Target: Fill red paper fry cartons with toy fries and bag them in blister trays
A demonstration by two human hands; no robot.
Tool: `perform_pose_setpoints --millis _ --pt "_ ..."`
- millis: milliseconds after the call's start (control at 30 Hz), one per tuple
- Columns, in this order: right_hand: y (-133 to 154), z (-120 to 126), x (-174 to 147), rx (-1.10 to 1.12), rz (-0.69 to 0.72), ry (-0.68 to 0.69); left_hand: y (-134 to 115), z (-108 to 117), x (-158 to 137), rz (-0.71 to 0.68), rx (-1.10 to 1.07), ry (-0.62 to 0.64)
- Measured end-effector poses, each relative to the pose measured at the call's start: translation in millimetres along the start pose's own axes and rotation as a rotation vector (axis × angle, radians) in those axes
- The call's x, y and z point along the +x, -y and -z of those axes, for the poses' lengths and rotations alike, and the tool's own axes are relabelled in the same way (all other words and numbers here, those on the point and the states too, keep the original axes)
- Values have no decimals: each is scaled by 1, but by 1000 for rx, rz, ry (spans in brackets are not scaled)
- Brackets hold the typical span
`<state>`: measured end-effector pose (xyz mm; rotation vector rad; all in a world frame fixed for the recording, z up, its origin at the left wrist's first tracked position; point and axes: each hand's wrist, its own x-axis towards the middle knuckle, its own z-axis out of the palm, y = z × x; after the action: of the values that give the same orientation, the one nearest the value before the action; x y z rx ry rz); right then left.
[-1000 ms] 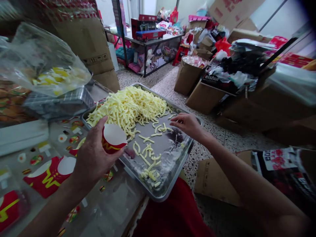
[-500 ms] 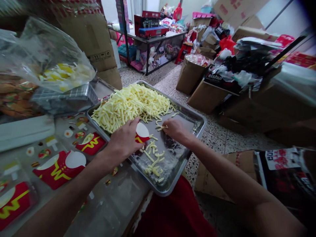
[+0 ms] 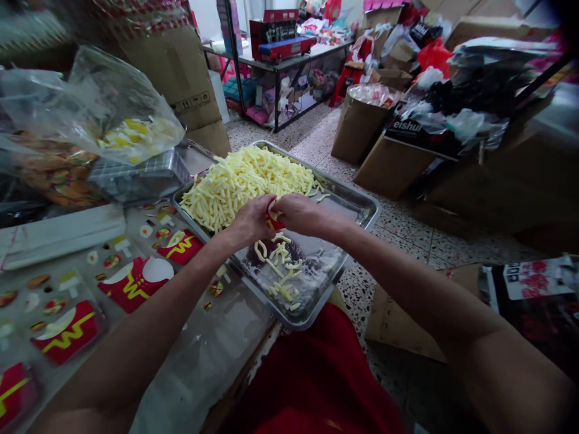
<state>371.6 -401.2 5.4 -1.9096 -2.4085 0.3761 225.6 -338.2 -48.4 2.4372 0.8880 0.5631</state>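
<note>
Over the metal tray [image 3: 307,324], my left hand [image 3: 254,220] is closed around a small red french fry carton [image 3: 274,224], mostly covered by the fingers. My right hand [image 3: 299,212] meets it at the carton's mouth with bunched fingers; whatever is in those fingertips is hidden. Behind both hands lies a big heap of pale yellow fry-shaped strips [image 3: 253,175]. Some loose strips [image 3: 283,274] are scattered on the tray's near part, among whitish powder.
On the left table lie several red cartons [image 3: 136,283] with a yellow zigzag mark and tiny food-shaped pieces under clear plastic. Behind them, an open plastic bag [image 3: 136,135] holds yellow-and-white pieces. Cardboard boxes [image 3: 362,123] stand on the speckled floor to the right.
My right hand has moved left from the tray, where it pinched a few strips, to the carton. My left hand has lifted slightly with the carton. The view has shifted a little.
</note>
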Motion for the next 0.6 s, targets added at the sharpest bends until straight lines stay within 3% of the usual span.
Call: perform_pose_setpoints --millis 100,200,267,467,533,600 --pt "1 2 -2 66 -9 -168 -2 -5 -5 -32 -43 -120" --pt "9 -5 -1 117 -150 -426 -11 -11 -9 -2 -92 -274" --pt "18 -8 2 162 -180 -484 -15 -13 -11 20 -116 -346" --pt "13 -5 -14 290 65 -445 3 5 -29 57 -117 -360" --pt "0 -12 -28 240 166 -355 14 16 -42 102 -94 -346" --pt "-10 -25 -39 142 341 -180 21 26 -59 146 -68 -320"
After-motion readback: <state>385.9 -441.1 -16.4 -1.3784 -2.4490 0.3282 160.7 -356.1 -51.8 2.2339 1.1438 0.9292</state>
